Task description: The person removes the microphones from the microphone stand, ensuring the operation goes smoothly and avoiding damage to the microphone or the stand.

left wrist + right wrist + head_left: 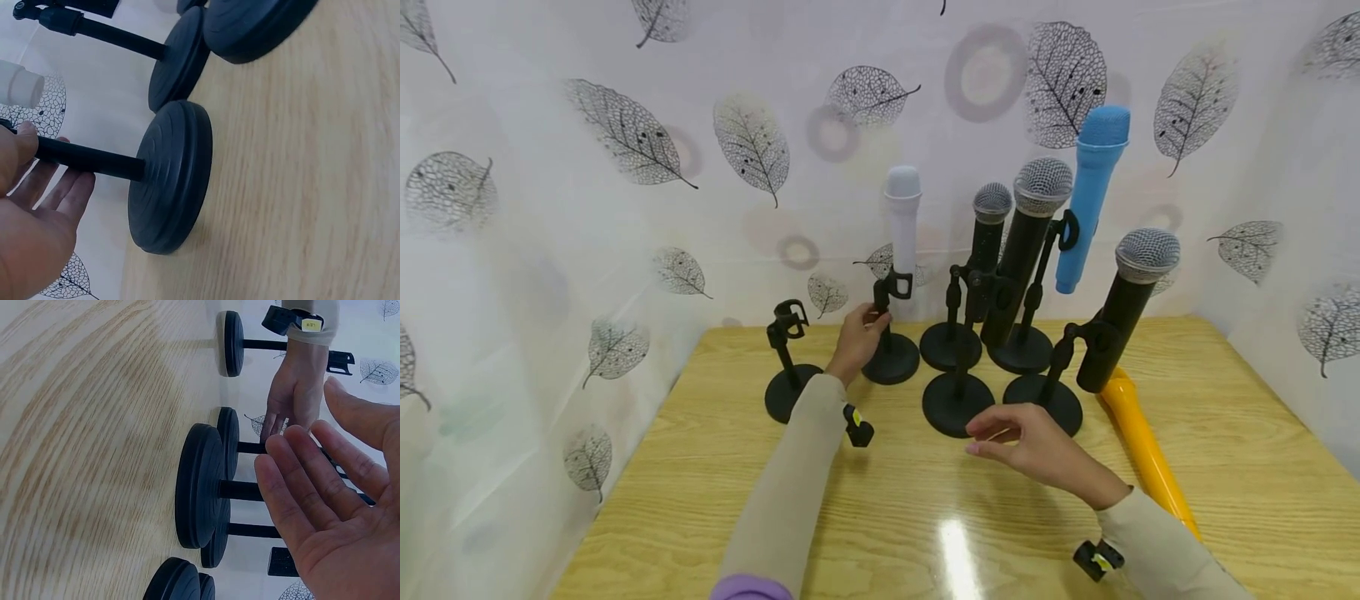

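Observation:
My left hand [859, 337] holds the upright black pole of a desktop microphone stand [891, 360] at the back of the table. In the left wrist view, the thumb lies on one side of that pole [94, 159] and the fingers on the other. A white microphone [904, 218] stands upright at that stand's clip. Over the table's middle, my right hand [1026, 442] hovers with loosely bent fingers and nothing in its grasp. Nearest to it are a front stand's round base [957, 406] and another base [1063, 404].
An unoccupied clip stand [790, 387] is at left. Black microphones [1022, 250], [988, 233], [1123, 308] and a blue microphone [1092, 200] lean in stands at right. An orange microphone [1150, 450] lies on the wooden table [670, 500]. Behind hangs a leaf-patterned sheet [587, 275].

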